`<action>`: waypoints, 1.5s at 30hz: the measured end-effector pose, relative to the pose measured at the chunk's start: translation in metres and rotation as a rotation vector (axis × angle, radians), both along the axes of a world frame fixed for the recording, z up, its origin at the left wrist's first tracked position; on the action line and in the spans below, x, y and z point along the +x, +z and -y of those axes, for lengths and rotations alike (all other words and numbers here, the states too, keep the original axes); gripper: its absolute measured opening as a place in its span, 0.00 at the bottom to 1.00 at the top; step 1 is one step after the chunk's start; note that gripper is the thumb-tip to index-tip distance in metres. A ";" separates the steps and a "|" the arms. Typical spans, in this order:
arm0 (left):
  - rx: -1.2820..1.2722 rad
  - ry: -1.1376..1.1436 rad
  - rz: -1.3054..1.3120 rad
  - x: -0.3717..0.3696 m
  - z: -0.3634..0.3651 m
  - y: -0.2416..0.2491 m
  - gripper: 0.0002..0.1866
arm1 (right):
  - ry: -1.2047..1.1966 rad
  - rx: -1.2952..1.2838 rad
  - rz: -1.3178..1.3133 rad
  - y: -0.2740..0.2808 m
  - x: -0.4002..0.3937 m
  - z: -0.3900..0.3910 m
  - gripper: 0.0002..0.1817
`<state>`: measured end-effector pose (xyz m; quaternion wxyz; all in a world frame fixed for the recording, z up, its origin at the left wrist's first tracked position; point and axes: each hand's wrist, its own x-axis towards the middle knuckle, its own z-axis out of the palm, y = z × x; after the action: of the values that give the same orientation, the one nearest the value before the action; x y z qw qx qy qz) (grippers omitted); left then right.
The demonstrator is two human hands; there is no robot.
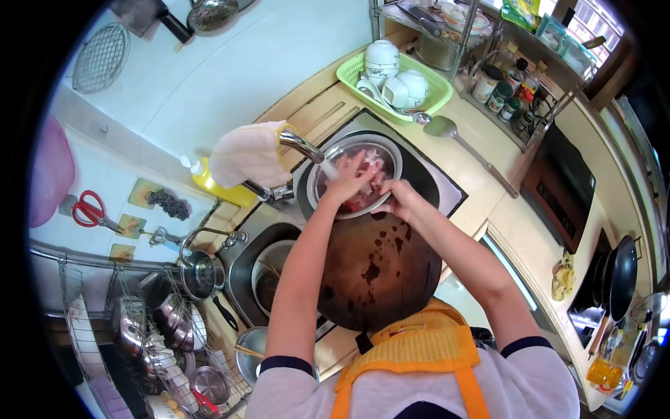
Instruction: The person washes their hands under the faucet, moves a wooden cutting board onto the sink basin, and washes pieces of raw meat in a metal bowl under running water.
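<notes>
A metal bowl [399, 155] sits in the right-hand sink basin under the faucet [301, 144], from which water runs. Inside the bowl lie red and pale pieces of raw meat [375, 166]. My left hand [346, 181] reaches into it, fingers spread over the meat. On the near right rim, my right hand [400, 200] grips the bowl, its thumb on top and the other fingers partly hidden. Just below the bowl is a round dark wooden cutting board [377, 269] with wet spots.
Left of the board, the second basin holds a pot [262, 269]. A green basket [436, 87] with bowls stands behind, near a spatula [441, 127]. A cloth [251, 153] hangs over the faucet. Seasoning bottles [499, 96] and a wok [620, 279] are at right.
</notes>
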<state>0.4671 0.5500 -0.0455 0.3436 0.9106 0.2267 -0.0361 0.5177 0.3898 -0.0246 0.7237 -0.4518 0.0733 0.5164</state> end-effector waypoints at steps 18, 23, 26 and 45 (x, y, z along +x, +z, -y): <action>-0.224 -0.116 0.144 0.033 -0.022 -0.017 0.36 | 0.107 -0.246 0.108 0.038 0.037 -0.031 0.05; -0.307 -0.116 0.275 0.043 -0.034 -0.045 0.34 | 0.155 -0.267 0.112 0.049 0.039 -0.038 0.03; -0.354 -0.121 0.326 0.042 -0.034 -0.044 0.33 | 0.164 -0.293 0.142 0.058 0.037 -0.040 0.03; -0.509 -0.091 0.502 0.038 -0.035 -0.039 0.35 | 0.246 -0.415 0.278 0.079 0.035 -0.064 0.08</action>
<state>0.5048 0.5848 -0.0847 0.6025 0.7855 0.0780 0.1180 0.5529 0.4534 0.0540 0.5505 -0.6625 0.0221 0.5074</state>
